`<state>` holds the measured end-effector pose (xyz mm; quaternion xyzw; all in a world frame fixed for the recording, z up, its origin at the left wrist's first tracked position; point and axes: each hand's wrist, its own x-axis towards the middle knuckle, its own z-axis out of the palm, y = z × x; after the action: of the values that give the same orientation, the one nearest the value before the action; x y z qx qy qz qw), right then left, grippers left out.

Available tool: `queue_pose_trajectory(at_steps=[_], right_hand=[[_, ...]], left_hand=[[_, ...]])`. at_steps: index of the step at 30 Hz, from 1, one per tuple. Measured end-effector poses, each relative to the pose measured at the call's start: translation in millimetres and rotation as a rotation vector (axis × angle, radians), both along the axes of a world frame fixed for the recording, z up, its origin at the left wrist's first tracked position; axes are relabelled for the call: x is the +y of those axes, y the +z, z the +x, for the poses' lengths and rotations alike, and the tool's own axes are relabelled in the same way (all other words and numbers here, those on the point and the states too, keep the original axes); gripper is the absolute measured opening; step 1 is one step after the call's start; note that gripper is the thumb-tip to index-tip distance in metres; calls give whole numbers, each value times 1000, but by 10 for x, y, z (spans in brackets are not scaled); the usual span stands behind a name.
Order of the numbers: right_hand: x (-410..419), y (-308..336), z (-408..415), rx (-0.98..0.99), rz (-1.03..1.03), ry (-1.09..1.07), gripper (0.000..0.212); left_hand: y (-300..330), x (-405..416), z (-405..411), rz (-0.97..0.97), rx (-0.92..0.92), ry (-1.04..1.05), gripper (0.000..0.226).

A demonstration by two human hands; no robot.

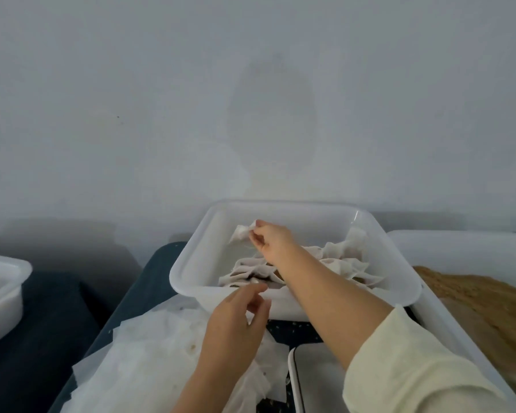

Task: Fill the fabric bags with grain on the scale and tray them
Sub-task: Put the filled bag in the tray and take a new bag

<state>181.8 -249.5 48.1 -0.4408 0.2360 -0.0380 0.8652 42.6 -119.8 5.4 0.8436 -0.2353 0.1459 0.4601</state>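
**Bag going into the tray, plenty of grain left**

Traying is the step in hand, as I judge it. The right hand (270,238) reaches over the white tray (191,257), thumb and fingers pinched on a small white fabric bag (242,233) held above the tray's bare far-left part. Whether it is being set down or lifted out cannot be told from this moment alone. Toward the tray's near-right side lies a heap of bags (334,263), crumpled and overlapping, some with darker contents showing through the thin cloth; these look filled, so a fair share of the work seems done.

The left hand (236,320) hovers just in front of the tray's near rim, fingers loosely curled and holding nothing that I can make out. Below it, nearer than the tray, a spread of flat white fabric pieces (149,353) covers the bench, probably bags not yet filled. Right of the tray, a second tub holds a brown mound of grain (483,305), still plentiful. The pale flat edge (298,377) nearer than the tray may be the scale, though too little shows to be sure.

The held bag is soft, wrinkled and gathered at the pinch.
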Motion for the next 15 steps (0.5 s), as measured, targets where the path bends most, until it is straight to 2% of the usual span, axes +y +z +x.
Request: queue_pose_trajectory(at_steps=[4, 5, 7, 9, 13, 15], right_hand=[[17, -95, -87, 292, -195, 266, 9], [4, -97, -111, 319, -213, 309, 16], [-22, -70, -153, 304, -231, 342, 33], [-37, -16, -234, 272, -246, 345, 37], [-44, 125, -532, 175, -322, 299, 5], [-53, 177, -746, 129, -359, 279, 9]], left_hand=[[-16, 8, -6, 14, -22, -9, 23], [-20, 9, -12, 20, -28, -11, 23], [-22, 9, -33, 27, -25, -16, 23], [-19, 15, -67, 39, -19, -18, 24], [-27, 63, -174, 99, -20, -30, 24], [-35, 94, -261, 154, -16, -42, 25]])
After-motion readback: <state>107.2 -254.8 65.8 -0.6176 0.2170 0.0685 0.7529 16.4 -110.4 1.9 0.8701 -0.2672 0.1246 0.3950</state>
